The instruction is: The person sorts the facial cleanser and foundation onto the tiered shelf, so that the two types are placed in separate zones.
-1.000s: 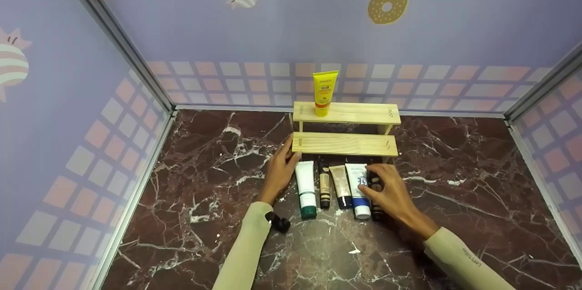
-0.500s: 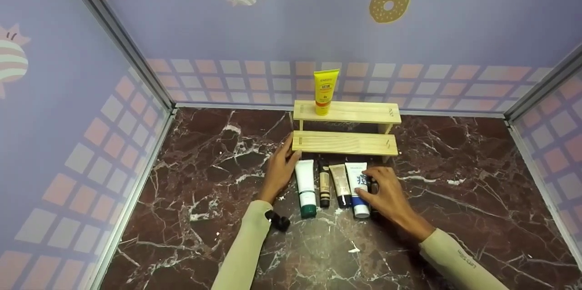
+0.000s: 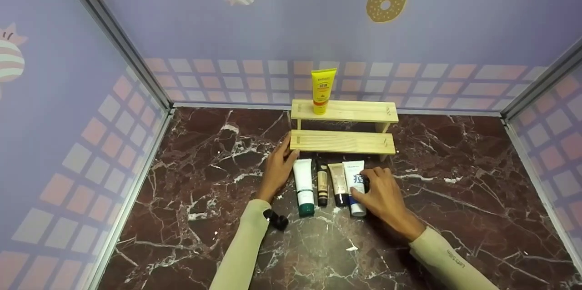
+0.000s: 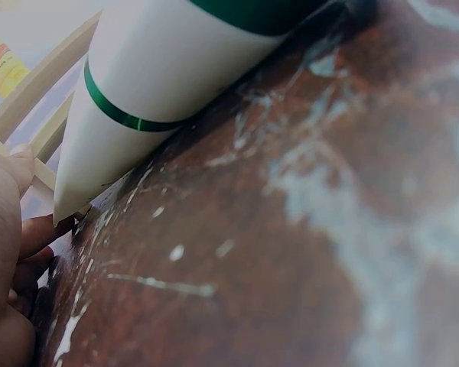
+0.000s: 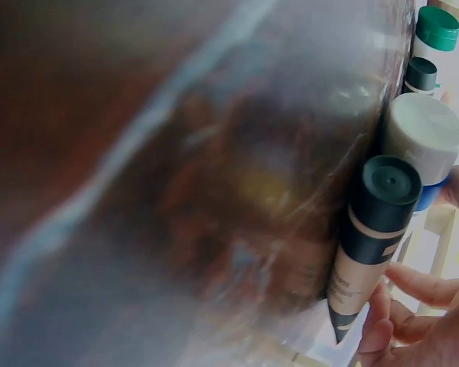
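My left hand [image 3: 275, 174] holds the left end of the two-tier wooden stand [image 3: 341, 142], thumb at the front edge of its lower shelf. Close by lies a white tube with a green cap [image 3: 303, 185], which crosses in front of the fingers in the left wrist view. My right hand [image 3: 384, 197] is over the right end of the row, its thumb on a white tube with a blue band [image 3: 353, 168] and its index finger at that tube's right edge. Beside it, a tan tube with a black cap [image 5: 359, 267] is mostly hidden in the head view; several fingers show right at its side.
A yellow tube [image 3: 323, 90] stands on the stand's upper shelf. Between the outer tubes lie a slim tan tube [image 3: 322, 183] and a beige tube with a black cap [image 3: 338, 178]. Patterned panels [image 3: 291, 22] enclose the dark marbled table [image 3: 218, 181] at the back and sides.
My right hand has shifted left, its thumb moving farther across the white tube with the blue band and covering the tan tube beside it. The left hand keeps its place at the stand.
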